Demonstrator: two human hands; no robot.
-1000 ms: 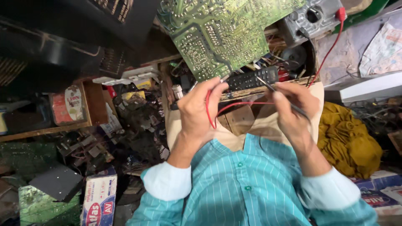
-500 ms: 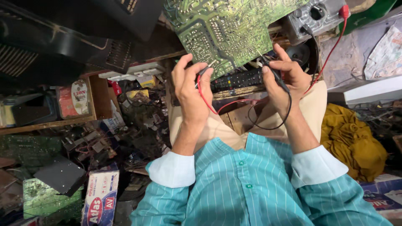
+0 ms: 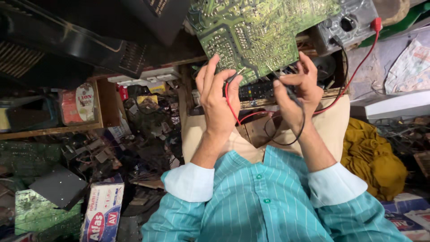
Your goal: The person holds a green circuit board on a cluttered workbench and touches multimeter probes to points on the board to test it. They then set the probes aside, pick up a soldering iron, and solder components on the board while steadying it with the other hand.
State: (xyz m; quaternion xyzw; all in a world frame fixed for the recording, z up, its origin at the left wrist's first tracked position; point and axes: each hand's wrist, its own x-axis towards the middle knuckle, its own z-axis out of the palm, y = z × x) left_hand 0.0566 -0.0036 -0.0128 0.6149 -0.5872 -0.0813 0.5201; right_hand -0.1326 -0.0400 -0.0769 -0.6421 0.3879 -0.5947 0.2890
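Pinching a red-wired probe [image 3: 233, 79], the left hand [image 3: 217, 101] touched its tip to the lower edge of the green board [image 3: 260, 31], while the right hand [image 3: 298, 96] pinched a black-wired probe [image 3: 283, 85] just beside it, both below the board. Doing this well likely called for steady tips on single solder points, never bridging neighbours. The exact contact points were too small to make out, and the meter [image 3: 347, 22] right of the board was cut off.

Large green printed circuit board [image 3: 255, 33] cut off by top edge. Grey metal meter box [image 3: 345, 24] likewise cropped above. Black probe tip hidden behind right-hand fingers [image 3: 298, 80]. Black ribbed component strip [image 3: 255, 91] partly covered by both hands. Board markings too small to tell.
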